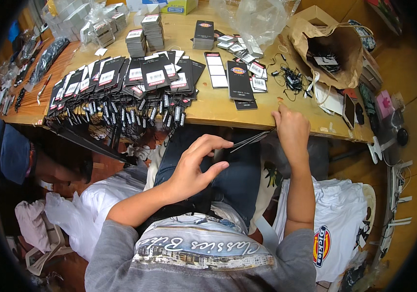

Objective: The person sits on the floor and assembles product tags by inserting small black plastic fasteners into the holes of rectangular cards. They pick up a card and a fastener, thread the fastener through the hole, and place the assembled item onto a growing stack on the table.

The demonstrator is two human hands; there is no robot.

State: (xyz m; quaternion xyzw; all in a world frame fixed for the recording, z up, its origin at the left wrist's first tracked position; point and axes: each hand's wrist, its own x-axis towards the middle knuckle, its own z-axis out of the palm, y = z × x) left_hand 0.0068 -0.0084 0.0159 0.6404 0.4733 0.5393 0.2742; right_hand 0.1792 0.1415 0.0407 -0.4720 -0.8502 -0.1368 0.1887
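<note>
Above my lap, just off the table's front edge, a pair of thin dark hang tags [250,141] shows nearly edge-on. My right hand [292,129] is closed in a pinch at their right end, where a dark cord seems to run into the fingers. My left hand [199,163] has its thumb and fingers apart, with the index fingertip at the tags' left end. Beyond them on the table lie black hang tags [240,80] and a white-panelled tag strip [215,69]. Left of these spreads a large overlapping heap of black tags [155,73], its corded ends hanging over the edge.
Tag stacks [153,33] stand at the back of the wooden table [267,109]. To the right are a black cord tangle [292,80], a brown paper bag [354,56] and a phone [348,111]. White T-shirts [337,214] lie at lower right; another person's blue clothing [13,153] is at left.
</note>
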